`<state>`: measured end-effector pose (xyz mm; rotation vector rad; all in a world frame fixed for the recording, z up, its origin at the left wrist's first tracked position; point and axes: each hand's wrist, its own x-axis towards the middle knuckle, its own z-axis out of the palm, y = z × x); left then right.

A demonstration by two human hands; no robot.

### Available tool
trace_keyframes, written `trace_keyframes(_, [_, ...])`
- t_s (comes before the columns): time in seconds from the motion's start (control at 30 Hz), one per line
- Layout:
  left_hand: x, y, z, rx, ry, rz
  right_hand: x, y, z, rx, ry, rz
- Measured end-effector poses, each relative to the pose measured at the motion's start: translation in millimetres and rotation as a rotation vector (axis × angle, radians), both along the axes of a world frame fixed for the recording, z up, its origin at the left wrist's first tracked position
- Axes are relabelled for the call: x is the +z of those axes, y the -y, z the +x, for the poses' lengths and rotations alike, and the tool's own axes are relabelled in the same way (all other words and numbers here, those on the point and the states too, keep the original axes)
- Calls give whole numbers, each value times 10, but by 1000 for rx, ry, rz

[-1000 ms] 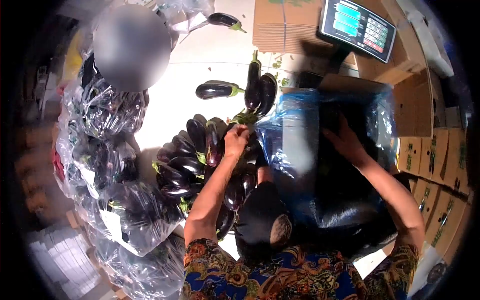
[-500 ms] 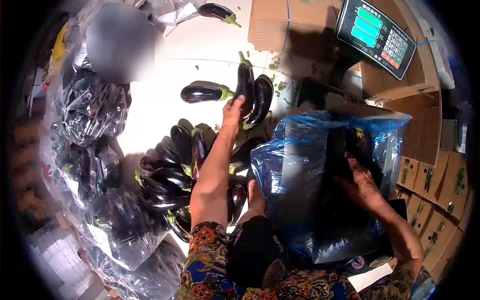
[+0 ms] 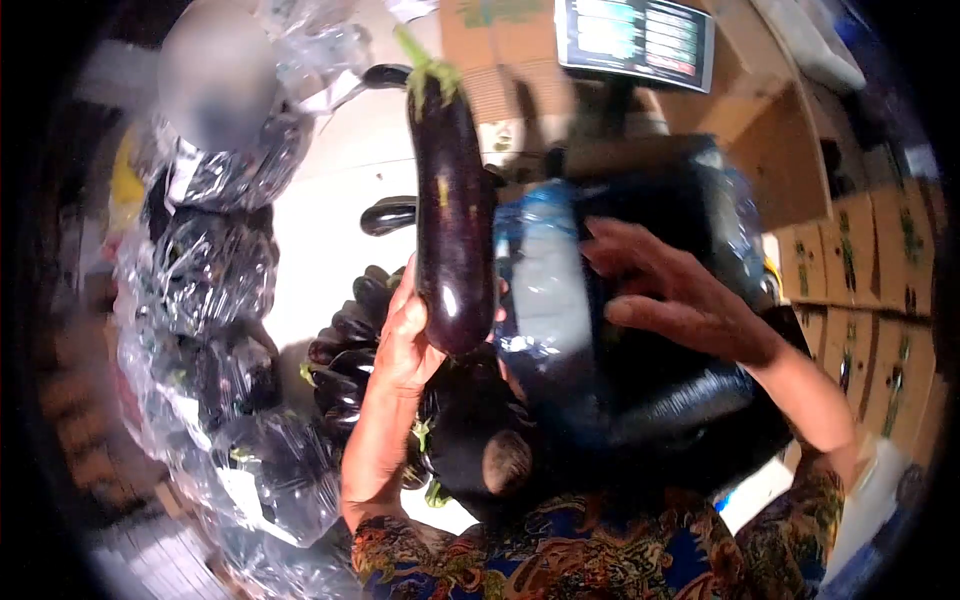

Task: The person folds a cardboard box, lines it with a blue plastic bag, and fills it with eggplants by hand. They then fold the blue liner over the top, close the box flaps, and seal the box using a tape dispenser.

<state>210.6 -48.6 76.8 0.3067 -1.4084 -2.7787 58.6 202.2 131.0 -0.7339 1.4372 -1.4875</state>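
In the head view, my left hand [image 3: 403, 335] is wrapped round the lower part of a large dark purple eggplant [image 3: 452, 220]. It is held upright close to the camera, its green stem at the top. My right hand [image 3: 675, 295] hovers with fingers apart and nothing in it, over the dark opening of a box lined with a blue plastic bag [image 3: 545, 270]. The box's contents are too dark to make out. Left of my left arm lies a pile of eggplants [image 3: 345, 385], partly hidden by the arm. Another eggplant [image 3: 388, 216] rests on the white surface behind the held one.
Eggplants packed in clear plastic bags [image 3: 215, 275] line the left side. A scale display [image 3: 635, 42] stands at the back, near stacked flat cardboard [image 3: 505, 90]. Cardboard cartons [image 3: 860, 260] are stacked at the right. One more eggplant [image 3: 385, 76] lies farther back.
My left hand has lifted an eggplant off the white surface and brought it up near the camera. My right hand has come up out of the lined box. The view has shifted.
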Motion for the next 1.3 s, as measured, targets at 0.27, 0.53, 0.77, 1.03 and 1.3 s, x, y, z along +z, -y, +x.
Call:
trace_keyframes(0.27, [643,-663,-518,-658,-232,-969,499,-517,158,-380,22,97])
trace_keyframes(0.53, [-156,-603,-600,-485,126,-1059,141,-1174,150,-329,-113,496])
trace_keyframes(0.77, [-337,-551,-592,-512,95,-1042,-624,-735,-218,-222,-480,782])
trace_keyframes(1.03, [-378,-536,-581,-508,99,-924,-758,-340,42,-84,-921,927])
trace_keyframes(1.3, [-269,-460,-484,-473,144,-1013,-666,-720,-54,-93,-1018,819])
